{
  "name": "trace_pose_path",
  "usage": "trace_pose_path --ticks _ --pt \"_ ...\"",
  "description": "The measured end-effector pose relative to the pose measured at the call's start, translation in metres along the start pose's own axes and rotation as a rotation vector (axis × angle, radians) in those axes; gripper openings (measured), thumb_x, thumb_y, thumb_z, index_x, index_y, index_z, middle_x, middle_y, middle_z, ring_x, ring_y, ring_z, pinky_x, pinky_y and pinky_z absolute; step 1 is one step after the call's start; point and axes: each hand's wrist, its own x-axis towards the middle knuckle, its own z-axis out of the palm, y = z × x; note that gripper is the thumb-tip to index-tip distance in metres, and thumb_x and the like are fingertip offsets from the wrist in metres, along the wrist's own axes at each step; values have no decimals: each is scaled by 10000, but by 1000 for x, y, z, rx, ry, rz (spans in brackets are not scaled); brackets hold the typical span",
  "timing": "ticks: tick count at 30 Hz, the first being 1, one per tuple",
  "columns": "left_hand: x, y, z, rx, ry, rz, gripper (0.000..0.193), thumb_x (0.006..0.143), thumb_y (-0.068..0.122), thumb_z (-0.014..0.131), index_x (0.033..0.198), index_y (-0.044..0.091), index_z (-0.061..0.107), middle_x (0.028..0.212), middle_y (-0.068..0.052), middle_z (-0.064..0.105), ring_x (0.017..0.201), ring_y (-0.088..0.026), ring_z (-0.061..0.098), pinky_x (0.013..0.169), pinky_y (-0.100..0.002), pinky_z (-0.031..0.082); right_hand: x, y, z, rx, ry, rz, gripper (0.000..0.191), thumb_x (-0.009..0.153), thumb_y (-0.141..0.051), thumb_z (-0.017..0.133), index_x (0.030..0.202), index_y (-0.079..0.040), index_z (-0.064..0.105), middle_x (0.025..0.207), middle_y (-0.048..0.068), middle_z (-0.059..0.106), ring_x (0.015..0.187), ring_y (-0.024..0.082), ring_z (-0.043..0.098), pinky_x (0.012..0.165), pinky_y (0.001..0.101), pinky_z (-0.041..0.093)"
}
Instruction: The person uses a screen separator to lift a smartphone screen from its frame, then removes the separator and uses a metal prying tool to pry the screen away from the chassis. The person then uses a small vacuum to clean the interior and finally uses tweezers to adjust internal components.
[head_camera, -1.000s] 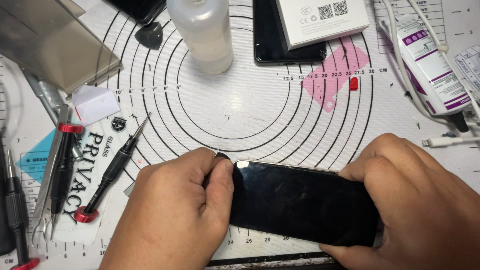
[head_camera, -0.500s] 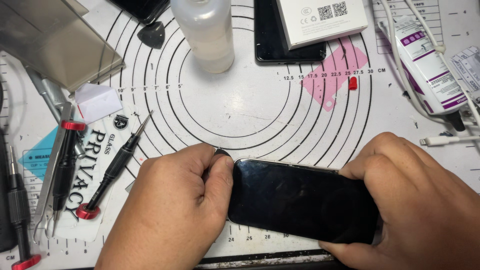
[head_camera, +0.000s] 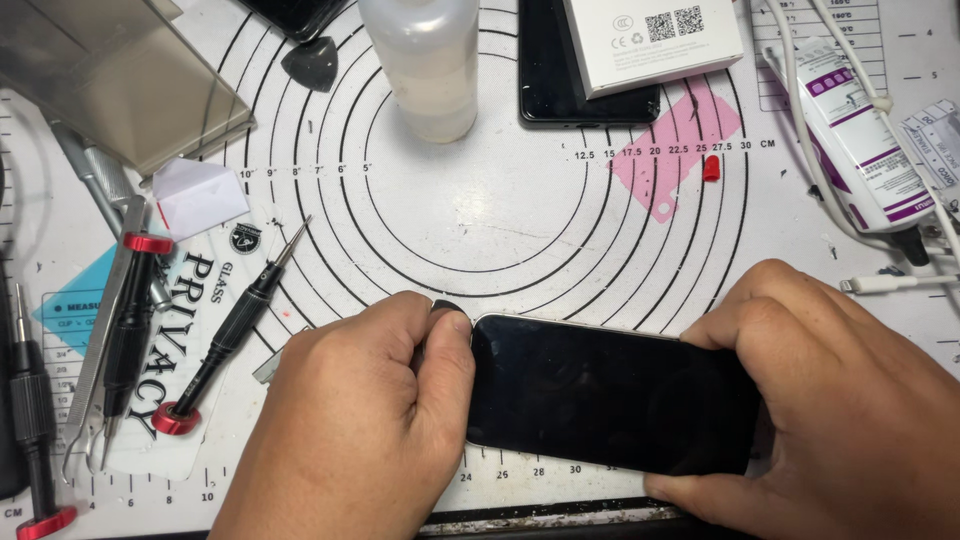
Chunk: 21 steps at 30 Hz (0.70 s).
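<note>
Near mat's front edge: glossy black slab smartphone (head_camera: 610, 393), stiff, slippery, fragile; left hand (head_camera: 360, 420) pinches its end, right hand (head_camera: 830, 400) clamps opposite end.

The left hand (head_camera: 360, 425) is held as a loose fist, knuckles turned up, with the thumb pressed against the bent forefinger. A small dark piece is pinched between these two fingertips. The right hand (head_camera: 840, 400) is laid palm down just beside it, fingers curled, thumb stretched low toward the left hand.
</note>
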Motion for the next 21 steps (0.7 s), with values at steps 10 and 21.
trace_pose_path --ticks 10,21 --pt "-14 -37 9 -271 207 360 242 960 245 662 827 73 769 639 -50 700 563 -131 686 520 -299 545 1 15 15 87 251 -205 814 403 -611 998 986 -148 669 894 8 590 792 130 630 666 303 551" --pt "-25 -64 29 -190 54 308 231 945 230 678 761 120 764 640 -22 748 617 -116 735 607 -304 571 3 19 25 231 397 -320 782 373 -488 1036 946 -125 647 874 26 595 704 115 652 615 278 546"
